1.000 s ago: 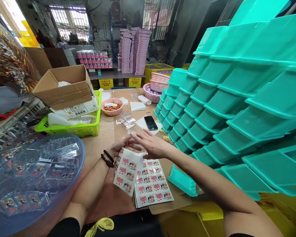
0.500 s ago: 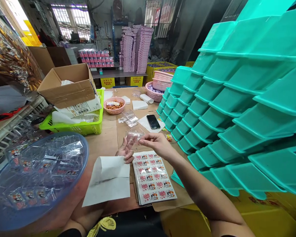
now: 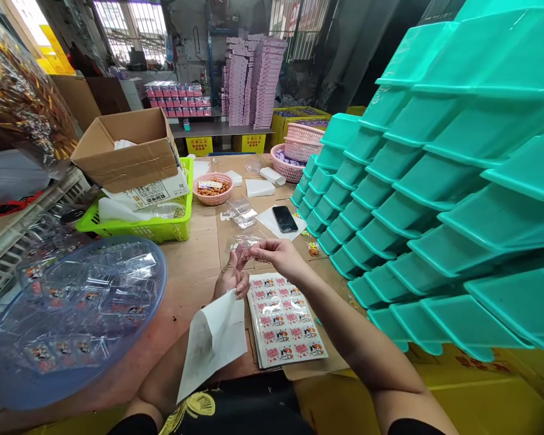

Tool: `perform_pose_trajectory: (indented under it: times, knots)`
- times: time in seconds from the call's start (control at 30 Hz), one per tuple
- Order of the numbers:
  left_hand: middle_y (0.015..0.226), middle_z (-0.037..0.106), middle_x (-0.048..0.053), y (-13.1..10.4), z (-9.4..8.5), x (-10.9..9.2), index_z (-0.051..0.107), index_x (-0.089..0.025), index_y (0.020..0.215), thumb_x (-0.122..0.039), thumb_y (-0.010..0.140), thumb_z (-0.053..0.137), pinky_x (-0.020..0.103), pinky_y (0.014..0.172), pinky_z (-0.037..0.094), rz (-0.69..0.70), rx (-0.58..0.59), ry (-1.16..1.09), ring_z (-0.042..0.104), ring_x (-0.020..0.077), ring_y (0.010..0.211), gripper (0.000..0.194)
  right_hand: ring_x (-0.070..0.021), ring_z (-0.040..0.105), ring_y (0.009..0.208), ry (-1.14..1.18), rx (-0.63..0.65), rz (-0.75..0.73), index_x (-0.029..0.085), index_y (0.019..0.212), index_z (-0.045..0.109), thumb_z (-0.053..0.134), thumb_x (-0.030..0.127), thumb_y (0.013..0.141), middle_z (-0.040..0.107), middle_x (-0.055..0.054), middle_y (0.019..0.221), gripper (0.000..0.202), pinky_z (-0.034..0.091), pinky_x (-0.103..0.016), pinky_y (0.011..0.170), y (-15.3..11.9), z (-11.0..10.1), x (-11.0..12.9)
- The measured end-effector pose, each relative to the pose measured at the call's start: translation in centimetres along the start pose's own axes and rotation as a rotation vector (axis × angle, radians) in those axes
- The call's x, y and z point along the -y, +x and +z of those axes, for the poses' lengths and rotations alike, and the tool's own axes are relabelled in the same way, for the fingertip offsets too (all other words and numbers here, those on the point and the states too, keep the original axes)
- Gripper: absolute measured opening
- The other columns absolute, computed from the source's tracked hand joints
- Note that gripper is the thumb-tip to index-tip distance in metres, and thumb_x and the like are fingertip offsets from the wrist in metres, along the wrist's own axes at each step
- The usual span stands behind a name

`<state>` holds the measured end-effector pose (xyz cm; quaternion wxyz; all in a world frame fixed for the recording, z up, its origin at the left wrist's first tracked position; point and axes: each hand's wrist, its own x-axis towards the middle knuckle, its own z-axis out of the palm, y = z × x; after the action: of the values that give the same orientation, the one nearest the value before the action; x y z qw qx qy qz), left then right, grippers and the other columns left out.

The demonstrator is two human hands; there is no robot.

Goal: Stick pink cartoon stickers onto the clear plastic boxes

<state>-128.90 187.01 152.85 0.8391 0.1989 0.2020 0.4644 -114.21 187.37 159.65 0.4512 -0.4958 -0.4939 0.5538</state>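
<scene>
My left hand (image 3: 230, 279) is closed, thumb raised, around a small clear plastic box (image 3: 242, 246). A creased white paper sheet (image 3: 215, 338) hangs from the lower fingers of the same hand. My right hand (image 3: 275, 252) pinches at the right side of the box; a pinkish print shows there, but its detail is blurred. Just below the hands lies a stack of sticker sheets (image 3: 286, 323), printed with cartoon cats and pink lettering. On the left, a blue translucent basin (image 3: 161, 284) holds many clear boxes, several bearing cat stickers.
Tall stacks of turquoise bins (image 3: 403, 211) lean along the right. Ahead lie a black phone (image 3: 284, 219), clear plastic pieces (image 3: 242, 212) and a pink basket (image 3: 213, 200) of brown items. A green basket (image 3: 158, 231) with a cardboard box (image 3: 127, 160) stands at the left.
My right hand has come in closer to my left, its fingers now against the box. The white sheet has swung down and right, tilting more steeply. The camera view has shifted slightly.
</scene>
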Motion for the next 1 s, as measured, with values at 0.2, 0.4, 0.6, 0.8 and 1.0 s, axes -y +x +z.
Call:
perform_pose_trajectory:
  times: [0.2, 0.4, 0.6, 0.8, 1.0]
  knots:
    - [0.12, 0.071, 0.002, -0.1, 0.0, 0.2, 0.052, -0.036, 0.139, -0.047, 0.1, 0.041, 0.014, 0.024, 0.028, 0.007, -0.017, -0.001, 0.035, -0.0006, 0.029, 0.042, -0.0144, 0.061, 0.071, 0.003, -0.02, 0.011, 0.015, 0.069, 0.072, 0.086, 0.051, 0.054, 0.072, -0.003, 0.074, 0.041, 0.045, -0.032, 0.08, 0.2, 0.1, -0.2]
    - [0.128, 0.067, 0.005, 0.0, -0.1, 0.3, 0.065, -0.028, 0.124, -0.049, 0.098, 0.046, 0.015, 0.024, 0.027, 0.02, -0.055, 0.037, 0.031, -0.0014, 0.03, 0.039, -0.0137, 0.061, 0.068, -0.037, -0.045, 0.007, 0.016, 0.067, 0.07, 0.084, 0.047, 0.058, 0.071, -0.003, 0.072, 0.036, 0.046, -0.03, 0.075, 0.4, 0.3, -0.3]
    - [0.121, 0.071, 0.004, 0.5, -0.7, 0.5, 0.072, -0.024, 0.107, -0.046, 0.091, 0.061, 0.015, 0.024, 0.025, 0.096, -0.105, 0.082, 0.031, -0.002, 0.029, 0.029, -0.0134, 0.06, 0.066, -0.094, -0.053, -0.005, 0.015, 0.068, 0.07, 0.083, 0.048, 0.061, 0.07, -0.003, 0.071, 0.036, 0.045, -0.029, 0.068, 0.7, 0.8, -0.6]
    - [0.077, 0.075, -0.001, 0.9, -1.1, 1.0, 0.073, -0.021, 0.098, -0.041, 0.073, 0.081, 0.015, 0.025, 0.021, 0.199, -0.188, 0.16, 0.032, 0.0001, 0.026, 0.032, -0.0127, 0.058, 0.064, -0.148, -0.067, -0.033, 0.014, 0.072, 0.07, 0.083, 0.05, 0.06, 0.068, -0.002, 0.07, 0.039, 0.045, -0.028, 0.064, 1.4, 1.0, -2.0]
    - [0.034, 0.041, -0.012, 0.9, -0.5, 1.2, 0.07, -0.019, 0.096, -0.053, 0.071, 0.079, 0.014, 0.027, 0.019, 0.289, -0.308, 0.224, 0.032, 0.0045, 0.023, 0.043, -0.0169, 0.063, 0.08, -0.248, -0.052, -0.151, 0.017, 0.089, 0.072, 0.081, 0.045, 0.065, 0.071, -0.006, 0.087, 0.039, 0.05, -0.03, 0.073, 1.0, 1.4, -2.8]
